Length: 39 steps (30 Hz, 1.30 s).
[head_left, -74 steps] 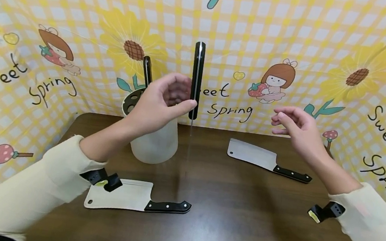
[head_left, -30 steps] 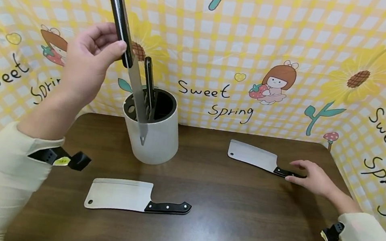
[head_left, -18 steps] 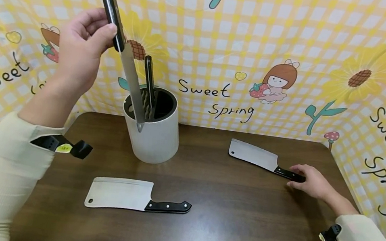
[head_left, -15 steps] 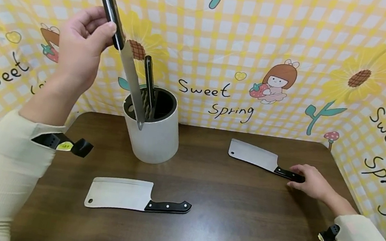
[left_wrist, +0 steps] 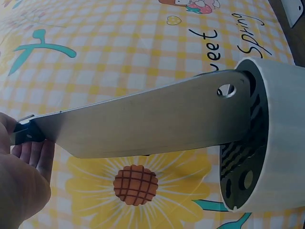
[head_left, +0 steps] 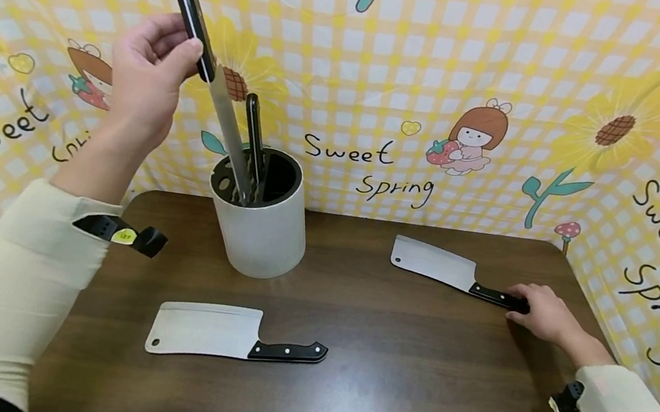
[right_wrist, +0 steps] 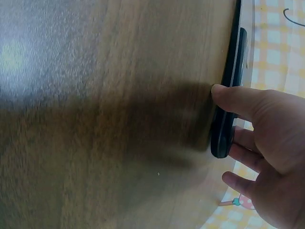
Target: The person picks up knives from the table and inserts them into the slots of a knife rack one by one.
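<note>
My left hand (head_left: pixel 150 74) grips the black handle of a cleaver (left_wrist: pixel 143 119), thumb on the near side, with the blade slanting down. The holed end of this blade sits at the mouth of a white knife holder (head_left: pixel 265 246); in the left wrist view it overlaps the black slotted insert (left_wrist: pixel 238 157). On the right, a second cleaver (head_left: pixel 432 262) lies flat on the table. My right hand (head_left: pixel 547 317) pinches the end of its black handle (right_wrist: pixel 222 136), thumb on one side and fingers on the other.
Another black-handled knife (head_left: pixel 254 130) stands in the holder beside the held blade. A third cleaver (head_left: pixel 207 331) lies near the front left of the brown table (head_left: pixel 394 381), handle pointing right. A yellow checked cloth (head_left: pixel 375 52) encloses the back and sides.
My left hand has carried its cleaver from the middle to the upper left, bringing the blade end to the holder's mouth. My right hand has come down onto the right cleaver's handle and shifted toward its end.
</note>
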Available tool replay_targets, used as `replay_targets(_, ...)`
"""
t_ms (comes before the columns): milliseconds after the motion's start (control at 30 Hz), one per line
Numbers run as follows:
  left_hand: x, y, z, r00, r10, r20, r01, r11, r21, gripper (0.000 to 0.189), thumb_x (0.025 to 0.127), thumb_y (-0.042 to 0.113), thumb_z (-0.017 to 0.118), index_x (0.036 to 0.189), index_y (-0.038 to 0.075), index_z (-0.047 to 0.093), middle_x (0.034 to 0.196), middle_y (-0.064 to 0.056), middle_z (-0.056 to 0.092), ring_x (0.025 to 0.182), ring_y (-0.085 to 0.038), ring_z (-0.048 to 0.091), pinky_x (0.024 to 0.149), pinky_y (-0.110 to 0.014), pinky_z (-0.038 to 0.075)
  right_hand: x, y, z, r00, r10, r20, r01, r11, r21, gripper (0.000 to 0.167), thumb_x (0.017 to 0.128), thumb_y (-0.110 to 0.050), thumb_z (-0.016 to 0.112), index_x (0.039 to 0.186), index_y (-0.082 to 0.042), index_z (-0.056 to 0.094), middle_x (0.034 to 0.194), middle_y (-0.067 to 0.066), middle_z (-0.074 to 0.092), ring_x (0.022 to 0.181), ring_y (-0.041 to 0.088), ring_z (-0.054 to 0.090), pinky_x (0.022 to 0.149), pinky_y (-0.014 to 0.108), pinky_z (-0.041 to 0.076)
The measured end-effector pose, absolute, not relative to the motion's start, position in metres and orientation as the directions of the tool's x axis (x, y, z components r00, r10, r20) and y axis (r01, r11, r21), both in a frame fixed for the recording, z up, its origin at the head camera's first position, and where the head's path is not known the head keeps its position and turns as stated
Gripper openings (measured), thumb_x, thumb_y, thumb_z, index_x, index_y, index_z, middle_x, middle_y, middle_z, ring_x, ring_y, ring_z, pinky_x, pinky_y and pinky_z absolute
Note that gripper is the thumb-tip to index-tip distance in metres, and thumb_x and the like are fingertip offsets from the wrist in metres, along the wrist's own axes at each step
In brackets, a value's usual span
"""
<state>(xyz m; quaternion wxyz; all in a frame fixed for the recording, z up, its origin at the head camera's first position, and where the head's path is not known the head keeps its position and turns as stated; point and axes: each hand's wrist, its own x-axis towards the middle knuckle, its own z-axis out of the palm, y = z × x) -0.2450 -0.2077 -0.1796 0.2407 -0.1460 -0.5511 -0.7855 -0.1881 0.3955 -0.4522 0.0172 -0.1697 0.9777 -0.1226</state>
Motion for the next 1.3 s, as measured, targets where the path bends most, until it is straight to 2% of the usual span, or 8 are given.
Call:
replay_targets(133, -0.249, -0.207, -0.182, -0.844, -0.225, 0.487, 0.534, -0.263, 0.803, 0.019, 0.091, -0.012, 0.063, 0.107, -0.003, 0.067, 0.101, -0.014, 0.062, 0.09, -0.019, 0.064, 0.08, -0.022, 0.059, -0.19, 0.399, -0.454, -0.925, -0.378, 0.041, -0.375, 0.889, -0.263, 0.035, 0.082, -0.008, 0.081, 0.109, 0.01, 0.067, 0.098, 0.022, 0.069, 0.096, 0.045, 0.062, 0.086, 0.061, 0.048)
replay_targets(233, -0.251, -0.205, -0.184, -0.844, -0.217, 0.491, 0.534, -0.248, 0.808, 0.02, 0.091, -0.012, 0.062, 0.109, -0.004, 0.066, 0.102, -0.014, 0.062, 0.091, -0.019, 0.064, 0.082, -0.021, 0.058, -0.192, 0.4, -0.455, -0.917, -0.396, 0.044, -0.392, 0.877, -0.278, 0.028, 0.082, -0.005, 0.081, 0.103, 0.009, 0.068, 0.091, 0.016, 0.069, 0.088, 0.037, 0.064, 0.081, 0.055, 0.052)
replay_targets(367, -0.254, -0.204, -0.185, -0.841, -0.202, 0.501, 0.537, -0.214, 0.816, 0.022, 0.091, -0.011, 0.063, 0.112, -0.004, 0.066, 0.104, -0.014, 0.061, 0.093, -0.019, 0.064, 0.084, -0.02, 0.056, -0.192, 0.4, -0.455, -0.923, -0.385, 0.027, -0.374, 0.876, -0.304, 0.021, 0.081, -0.004, 0.082, 0.095, 0.004, 0.069, 0.084, 0.006, 0.064, 0.079, 0.024, 0.059, 0.072, 0.046, 0.05)
replay_targets(500, -0.257, -0.204, -0.187, -0.844, -0.192, 0.501, 0.533, -0.188, 0.825, 0.023, 0.091, -0.01, 0.063, 0.114, -0.004, 0.066, 0.105, -0.013, 0.062, 0.094, -0.019, 0.064, 0.086, -0.02, 0.055, -0.189, 0.402, -0.451, -0.932, -0.361, -0.011, -0.334, 0.874, -0.353, 0.02, 0.08, -0.007, 0.083, 0.092, 0.0, 0.068, 0.083, 0.003, 0.062, 0.078, 0.019, 0.057, 0.071, 0.042, 0.049)
replay_targets(733, -0.26, -0.209, -0.195, -0.865, -0.165, 0.473, 0.497, -0.159, 0.853, 0.023, 0.093, -0.008, 0.063, 0.115, -0.002, 0.065, 0.106, -0.011, 0.062, 0.097, -0.018, 0.064, 0.087, -0.018, 0.054, -0.185, 0.408, -0.436, -0.95, -0.303, -0.072, -0.24, 0.86, -0.449, 0.02, 0.086, -0.014, 0.081, 0.097, -0.004, 0.068, 0.092, 0.003, 0.065, 0.084, 0.018, 0.057, 0.071, 0.034, 0.048)
replay_targets(933, -0.259, -0.212, -0.205, -0.874, -0.134, 0.467, 0.48, -0.088, 0.873, 0.027, 0.093, -0.006, 0.065, 0.119, -0.003, 0.064, 0.107, -0.009, 0.063, 0.097, -0.016, 0.064, 0.087, -0.016, 0.053, -0.181, 0.414, -0.415, -0.961, -0.275, -0.034, -0.209, 0.801, -0.562, 0.016, 0.09, -0.012, 0.078, 0.101, -0.004, 0.07, 0.092, 0.001, 0.065, 0.078, 0.007, 0.053, 0.067, 0.024, 0.044)
replay_targets(1167, -0.258, -0.213, -0.216, -0.883, -0.059, 0.465, 0.466, -0.009, 0.885, 0.032, 0.092, -0.003, 0.067, 0.124, -0.003, 0.062, 0.108, -0.004, 0.065, 0.096, -0.013, 0.063, 0.085, -0.015, 0.053, -0.175, 0.416, -0.387, -0.98, -0.198, 0.001, -0.152, 0.748, -0.647, 0.024, 0.095, -0.018, 0.073, 0.114, -0.004, 0.066, 0.083, -0.005, 0.061, 0.062, 0.008, 0.046, 0.055, 0.027, 0.041)
replay_targets(1300, -0.258, -0.215, -0.223, -0.89, -0.016, 0.455, 0.453, 0.058, 0.89, 0.03, 0.093, -0.001, 0.067, 0.123, 0.001, 0.063, 0.106, -0.001, 0.066, 0.097, -0.011, 0.062, 0.085, -0.014, 0.052, -0.173, 0.411, -0.376, -0.988, -0.146, 0.043, -0.137, 0.732, -0.667, 0.027, 0.098, -0.024, 0.07, 0.118, -0.007, 0.065, 0.088, -0.012, 0.063, 0.068, 0.006, 0.05, 0.059, 0.025, 0.043)
